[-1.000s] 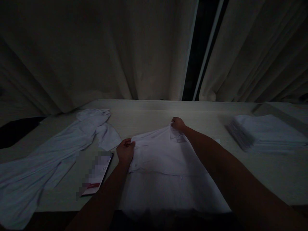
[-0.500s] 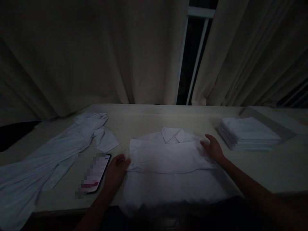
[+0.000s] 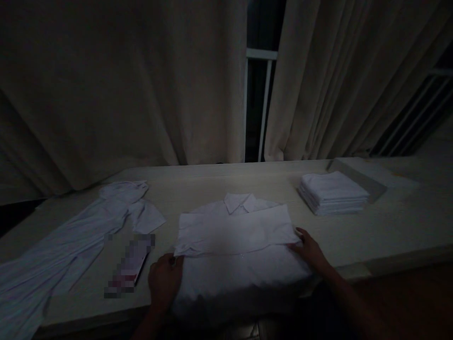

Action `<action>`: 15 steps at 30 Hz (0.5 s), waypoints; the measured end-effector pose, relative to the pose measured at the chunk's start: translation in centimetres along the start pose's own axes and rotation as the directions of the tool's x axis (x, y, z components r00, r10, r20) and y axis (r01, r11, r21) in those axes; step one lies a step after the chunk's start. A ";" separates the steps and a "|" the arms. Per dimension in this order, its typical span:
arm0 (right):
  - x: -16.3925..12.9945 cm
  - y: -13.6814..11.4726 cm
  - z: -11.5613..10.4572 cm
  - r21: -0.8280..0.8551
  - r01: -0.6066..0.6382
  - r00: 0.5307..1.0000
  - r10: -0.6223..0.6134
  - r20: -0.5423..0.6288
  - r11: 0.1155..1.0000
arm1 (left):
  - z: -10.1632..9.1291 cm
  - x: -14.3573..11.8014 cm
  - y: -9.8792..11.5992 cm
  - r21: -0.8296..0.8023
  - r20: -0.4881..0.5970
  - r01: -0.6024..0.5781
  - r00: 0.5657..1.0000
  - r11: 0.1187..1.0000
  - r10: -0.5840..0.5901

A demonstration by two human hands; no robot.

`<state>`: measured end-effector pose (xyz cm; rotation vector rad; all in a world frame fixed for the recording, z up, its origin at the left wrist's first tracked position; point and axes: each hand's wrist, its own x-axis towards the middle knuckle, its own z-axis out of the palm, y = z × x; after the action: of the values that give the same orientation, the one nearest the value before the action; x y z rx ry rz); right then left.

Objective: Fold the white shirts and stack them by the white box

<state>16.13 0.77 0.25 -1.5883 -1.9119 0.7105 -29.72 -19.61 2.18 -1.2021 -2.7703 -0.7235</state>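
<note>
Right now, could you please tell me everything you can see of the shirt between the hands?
The shirt is white, of thin woven-looking cloth, with a collar at its far end and a small button on the front. It lies flat on the table, collar away from the person, sleeves folded in across the chest to make a straight band; its near end hangs over the table edge. The left hand rests at its left edge, the right hand at its right edge.
</note>
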 end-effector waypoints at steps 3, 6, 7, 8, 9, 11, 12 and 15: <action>-0.5 -0.3 -0.2 0.023 0.003 0.999 -0.002 -0.047 1.000 | -0.1 -0.1 0.1 0.016 0.047 0.027 0.999 0.999 -0.028; -0.4 -0.5 0.0 0.056 -0.007 0.992 0.014 -0.129 0.998 | 0.1 0.0 -0.6 0.083 0.074 0.001 0.997 0.997 -0.007; -0.3 -0.6 0.1 0.067 0.007 0.991 0.002 -0.136 0.998 | 0.1 0.3 -0.9 0.091 0.068 -0.013 0.998 0.996 0.007; -0.1 -0.7 0.1 0.080 0.019 0.990 -0.007 -0.138 0.997 | 0.1 0.6 -1.1 0.091 0.047 -0.027 0.999 0.995 0.023; 0.1 -0.8 -0.1 0.097 0.019 0.990 -0.005 -0.144 0.995 | 0.0 1.1 -1.1 0.089 0.008 -0.045 0.999 0.995 0.045; 0.8 -1.1 -0.6 0.138 -0.032 0.985 0.055 -0.165 0.990 | -0.3 2.4 0.2 0.095 -0.100 -0.112 0.988 0.989 0.121; 1.3 -1.3 -0.9 0.153 -0.070 0.981 0.096 -0.166 0.986 | -0.5 3.1 1.7 0.104 -0.144 -0.161 0.974 0.981 0.175; 3.7 -2.2 -1.8 0.146 -0.160 0.976 0.179 -0.125 0.976 | -0.2 5.2 9.2 0.086 -0.119 -0.375 0.916 0.923 0.384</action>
<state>15.31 4.14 3.34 -1.6835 -1.6093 0.7629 -26.98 -10.73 7.13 -1.5516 -2.3281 -0.6459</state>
